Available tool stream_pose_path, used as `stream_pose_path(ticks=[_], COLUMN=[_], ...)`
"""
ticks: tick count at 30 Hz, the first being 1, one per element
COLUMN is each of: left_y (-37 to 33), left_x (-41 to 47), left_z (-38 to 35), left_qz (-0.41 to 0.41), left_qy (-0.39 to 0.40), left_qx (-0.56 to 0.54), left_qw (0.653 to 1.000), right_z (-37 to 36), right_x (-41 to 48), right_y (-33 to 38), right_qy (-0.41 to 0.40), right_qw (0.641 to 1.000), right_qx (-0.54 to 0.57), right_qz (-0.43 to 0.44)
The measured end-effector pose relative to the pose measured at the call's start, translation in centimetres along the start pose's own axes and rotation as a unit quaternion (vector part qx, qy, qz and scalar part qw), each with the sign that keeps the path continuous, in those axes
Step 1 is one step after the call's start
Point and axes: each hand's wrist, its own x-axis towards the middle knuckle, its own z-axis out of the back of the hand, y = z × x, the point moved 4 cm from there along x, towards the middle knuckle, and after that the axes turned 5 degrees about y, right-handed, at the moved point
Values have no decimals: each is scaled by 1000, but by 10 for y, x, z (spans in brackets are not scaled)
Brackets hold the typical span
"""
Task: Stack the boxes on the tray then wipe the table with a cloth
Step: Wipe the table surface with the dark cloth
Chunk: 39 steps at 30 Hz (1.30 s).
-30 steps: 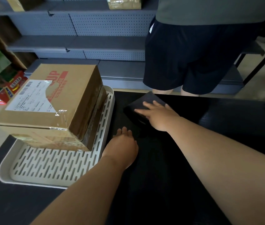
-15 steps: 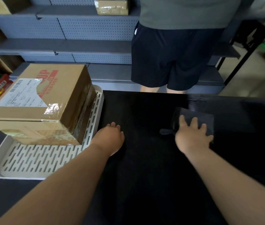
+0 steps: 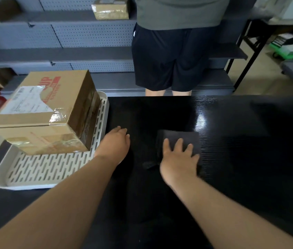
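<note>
**Step in hand: wiping; stacking looks complete at frame left.**
At left, the taped brown cardboard boxes (image 3: 41, 112) sit stacked on the white slotted plastic tray (image 3: 52, 168). At centre, our left hand (image 3: 114, 144) rests released on the glossy black table (image 3: 249, 141), just beside the tray's rim. To its right, our right hand (image 3: 179, 159) presses the folded dark grey cloth (image 3: 178, 139) flat, fingers straight and spread. We judge the next move calls for even pressure through a sweep.

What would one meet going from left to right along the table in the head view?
Stacked boxes on the tray → left hand → cloth, with the right hand pressing flat on it → bare glossy table.
</note>
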Motion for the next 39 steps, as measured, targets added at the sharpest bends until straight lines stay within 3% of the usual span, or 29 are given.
stream_pose_path(ticks=[4, 6, 9, 11, 14, 16, 18, 20, 21, 24, 27, 31, 36, 39], left_y=[-1, -3, -4, -4, -5, -10, -20, -32, -38, -52, -65, -82, -98, -99], left_x=[6, 7, 8, 9, 14, 18, 22, 24, 26, 29, 35, 44, 52, 62], left_z=[2, 2, 1, 0, -4, -10, -14, -18, -20, -23, -24, -31, -38, -47], left_qz=[0, -2, -3, -1, 5, 5, -4, -14, -17, -19, -28, -35, -18, 7], left_qy=[-18, -19, -10, -3, -6, -6, -4, -4, -3, 5, 12, 40, 50, 47], left_qx=[-12, -12, -5, 0, 1, 3, 11, 19, 19, 26, 37, 57, 43, 30], left_qw=[1000, 1000, 1000, 1000, 1000, 1000, 1000, 1000, 1000, 999, 999, 997, 998, 998], right_z=[-38, -36, -13, -1, 16, 8, -9, -9, -2, 21, 52, 72, 84, 90], right_x=[-50, -46, -6, 24, 37, 21, 1, -2, 7, 60, 106, 136, 150, 161], right_y=[48, 42, -6, -47, -50, -18, 10, 5, -10, -88, -155, -153, -81, -75], right_qy=[23, -55, -120, -36, -14, -3, -5, -90, -129, -101, -56, 8, -17, -9], right_qw=[979, 966, 983, 999, 997, 1000, 996, 981, 979, 995, 987, 971, 996, 1000], right_qx=[-63, -60, -17, 32, 41, 9, -37, -59, -54, -7, 39, 53, 2, -15], right_qz=[192, 244, 135, 24, -65, -29, 78, 161, 152, 1, -147, -233, -89, -14])
